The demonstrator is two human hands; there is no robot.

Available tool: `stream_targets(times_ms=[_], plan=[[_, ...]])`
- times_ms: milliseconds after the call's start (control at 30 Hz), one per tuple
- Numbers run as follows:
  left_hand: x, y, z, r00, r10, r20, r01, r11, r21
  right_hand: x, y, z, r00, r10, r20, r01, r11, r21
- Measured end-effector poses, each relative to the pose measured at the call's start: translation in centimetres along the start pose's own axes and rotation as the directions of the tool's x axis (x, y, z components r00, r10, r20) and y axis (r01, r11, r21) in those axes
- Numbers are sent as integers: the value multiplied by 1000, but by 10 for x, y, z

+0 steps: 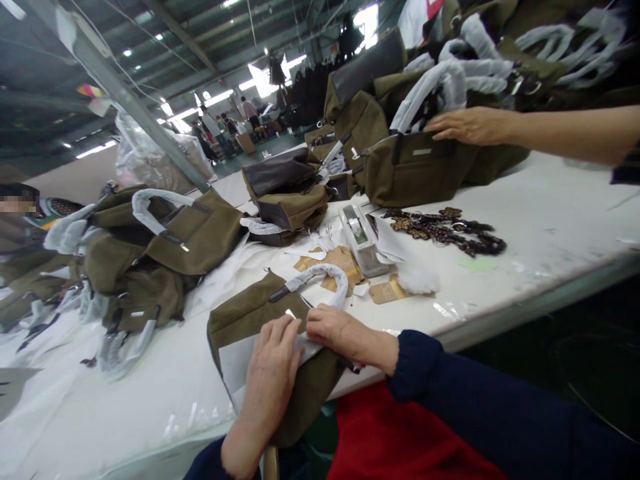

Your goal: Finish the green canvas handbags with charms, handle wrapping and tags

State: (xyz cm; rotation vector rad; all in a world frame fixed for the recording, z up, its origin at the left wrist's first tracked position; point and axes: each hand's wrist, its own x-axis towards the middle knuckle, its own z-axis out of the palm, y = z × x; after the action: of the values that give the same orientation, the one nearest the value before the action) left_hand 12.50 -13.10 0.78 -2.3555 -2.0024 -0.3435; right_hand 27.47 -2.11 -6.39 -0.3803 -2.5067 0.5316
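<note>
An olive fabric handbag [255, 297] lies tilted at the front edge of the table, its handle [336, 273] wrapped in white film. Across its side is a sheet of white paper [233, 368]. My left hand [273, 370] presses over the paper, fingers together and bent at the tips around it. With curled fingers, my right hand [343, 332] pinches the paper's far end near the bag's small metal plate. The fingertips of both hands are partly hidden.
Beyond the bag stand a tape dispenser [361, 240], brown card tags [343, 267] and dark braided straps with charms [450, 230]. Piled olive bags [195, 237] lie left. At right, another person's hand [467, 125] touches an upright bag [415, 170]. A metal post [150, 113] rises behind.
</note>
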Motion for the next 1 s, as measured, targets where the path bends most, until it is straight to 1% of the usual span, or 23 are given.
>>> stream_targets(times_ms=[67, 133, 200, 267, 333, 367, 467, 567, 633, 700, 767, 867, 933, 1000], plan=[[3, 3, 2, 998, -10, 58, 8, 999, 32, 0, 2, 2, 1000, -8, -19, 8, 1000, 10], [5, 5, 6, 995, -23, 99, 19, 999, 35, -1, 0, -3, 1000, 7, -23, -6, 999, 33], [5, 6, 10, 996, -33, 81, 30, 999, 41, -6, -8, -12, 998, 42, -52, -39, 997, 59], [5, 6, 14, 998, -35, 49, 33, 998, 46, -14, -22, -21, 982, 116, -146, -106, 991, 77], [3, 6, 18, 999, -37, 21, 37, 999, 40, -25, -38, -23, 959, 164, -232, -153, 986, 67], [2, 5, 19, 999, -39, 8, 39, 999, 34, -30, -45, -20, 955, 167, -245, -161, 986, 43], [0, 3, 23, 999, -38, -19, 39, 999, 12, -43, -58, -3, 972, 142, -186, -158, 985, -74], [-2, 1, 24, 998, -45, -40, 43, 998, -44, -50, -60, 10, 978, 155, -140, -176, 973, -148], [-2, 1, 24, 996, -55, -64, 49, 995, -81, -51, -59, 11, 981, 161, -110, -178, 971, -159], [-3, 2, 23, 996, -45, -80, 39, 996, -76, -50, -59, 8, 978, 188, -88, -200, 966, -164], [-5, 4, 24, 998, -7, -57, 5, 1000, -27, -50, -61, 2, 974, 215, -73, -224, 959, -173], [-9, 5, 27, 997, 78, 3, -79, 995, 58, -49, -64, -3, 972, 231, -53, -237, 954, -182], [-12, 5, 29, 991, 130, 39, -133, 986, 100, -48, -64, -4, 970, 240, -47, -245, 953, -179], [-13, 5, 27, 985, 156, 81, -165, 978, 130, -48, -63, -2, 967, 249, -52, -254, 951, -174]])
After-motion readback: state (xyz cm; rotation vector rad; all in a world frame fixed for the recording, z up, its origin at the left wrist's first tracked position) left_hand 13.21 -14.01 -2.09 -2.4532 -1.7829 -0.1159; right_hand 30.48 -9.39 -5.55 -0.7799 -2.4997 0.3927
